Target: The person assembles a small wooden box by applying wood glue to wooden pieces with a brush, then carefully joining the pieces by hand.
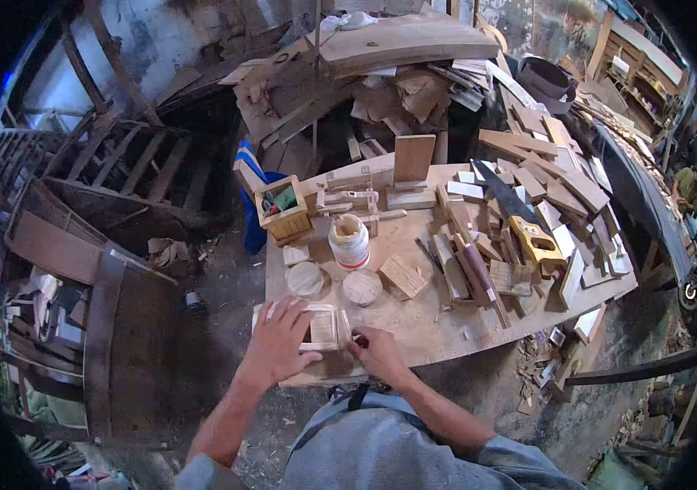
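Note:
My left hand (277,345) lies with fingers spread over a small wooden frame-like piece (325,328) near the front edge of the worktable. At its right side, my right hand (379,353) has its fingers pinched at a thin wooden strip (344,328), which stands against the frame. The fingertips partly hide the strip's lower end. Just beyond the hands are two pale round pieces, one on the left (305,279) and one on the right (362,287). A white open jar (349,245) with a stained rim stands behind them, and a wooden block (402,278) sits to the right.
A handsaw (532,241) with a yellow handle rests on a heap of wood offcuts (561,188) at the right. A small wooden box (285,214) holding green and red items stands at the table's left edge. Shavings litter the floor (226,302). Wooden steps (132,163) are at left.

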`<act>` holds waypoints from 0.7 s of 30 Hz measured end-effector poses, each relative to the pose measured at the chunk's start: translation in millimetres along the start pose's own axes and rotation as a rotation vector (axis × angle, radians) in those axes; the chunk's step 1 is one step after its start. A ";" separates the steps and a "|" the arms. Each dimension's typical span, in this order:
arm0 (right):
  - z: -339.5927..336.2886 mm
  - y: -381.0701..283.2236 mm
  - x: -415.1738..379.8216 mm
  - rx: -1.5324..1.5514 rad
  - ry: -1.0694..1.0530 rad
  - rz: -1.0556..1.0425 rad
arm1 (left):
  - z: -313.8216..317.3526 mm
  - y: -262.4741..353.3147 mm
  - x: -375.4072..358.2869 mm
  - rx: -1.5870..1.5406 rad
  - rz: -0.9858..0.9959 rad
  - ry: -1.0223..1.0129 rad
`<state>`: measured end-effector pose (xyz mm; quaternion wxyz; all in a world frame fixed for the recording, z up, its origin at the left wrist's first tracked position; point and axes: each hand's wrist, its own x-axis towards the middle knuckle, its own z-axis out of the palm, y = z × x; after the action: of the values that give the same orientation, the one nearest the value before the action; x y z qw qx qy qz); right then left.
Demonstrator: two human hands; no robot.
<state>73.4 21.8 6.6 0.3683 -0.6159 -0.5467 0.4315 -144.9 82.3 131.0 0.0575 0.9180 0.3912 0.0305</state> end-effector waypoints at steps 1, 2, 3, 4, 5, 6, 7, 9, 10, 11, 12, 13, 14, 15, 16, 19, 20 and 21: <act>3.0 4.9 4.2 -0.011 -0.017 0.013 | 8.4 -0.3 7.6 0.070 0.021 -0.059; 5.7 7.6 7.6 -0.022 -0.032 0.026 | 11.4 0.2 13.1 0.131 0.028 -0.119; 8.8 9.7 10.6 -0.032 -0.045 0.040 | 14.6 -0.4 15.8 0.157 0.027 -0.151; 12.0 13.0 13.2 -0.043 -0.041 0.010 | 17.6 -1.3 18.5 0.182 0.029 -0.181; 14.4 16.8 15.1 -0.056 -0.036 -0.017 | 18.3 -1.0 21.6 0.205 0.033 -0.210; 15.0 18.2 15.7 -0.070 -0.031 -0.042 | 16.9 0.9 24.1 0.212 0.028 -0.223; 15.7 18.8 15.9 -0.010 -0.013 -0.030 | 15.3 2.6 25.7 0.218 0.022 -0.237; 19.5 17.9 15.0 0.114 0.016 -0.006 | 13.6 4.0 25.2 0.214 0.016 -0.249; 21.9 18.2 16.2 0.174 0.027 0.000 | 13.4 3.3 24.9 0.206 0.018 -0.244; 24.9 19.9 18.3 0.234 0.038 0.007 | 13.8 2.7 24.3 0.198 0.021 -0.240; 27.9 22.4 19.3 0.295 0.050 0.017 | 16.0 1.8 23.2 0.203 0.025 -0.232; 30.5 25.6 20.7 0.284 0.044 0.018 | 19.2 0.3 22.5 0.208 0.029 -0.224; 32.7 28.8 22.9 0.272 0.040 0.018 | 21.3 -1.0 22.1 0.214 0.033 -0.214; 31.8 25.9 23.6 0.260 0.035 0.019 | 22.3 -1.7 21.7 0.215 0.032 -0.220; 29.4 23.3 23.1 0.238 0.015 0.023 | 23.0 -2.2 21.6 0.216 0.032 -0.226; 20.3 13.5 21.1 0.205 -0.016 0.036 | 19.3 -0.2 23.0 0.195 0.011 -0.258; 20.5 12.3 20.0 0.221 -0.007 0.040 | 17.3 0.7 23.3 0.184 0.000 -0.272; 20.7 12.0 18.8 0.237 0.002 0.046 | 15.8 0.7 23.7 0.161 -0.010 -0.285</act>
<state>58.8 38.5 -14.3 0.4288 -0.5809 -0.4774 0.5009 -126.4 97.6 115.7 0.0389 0.9127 0.3849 -0.1315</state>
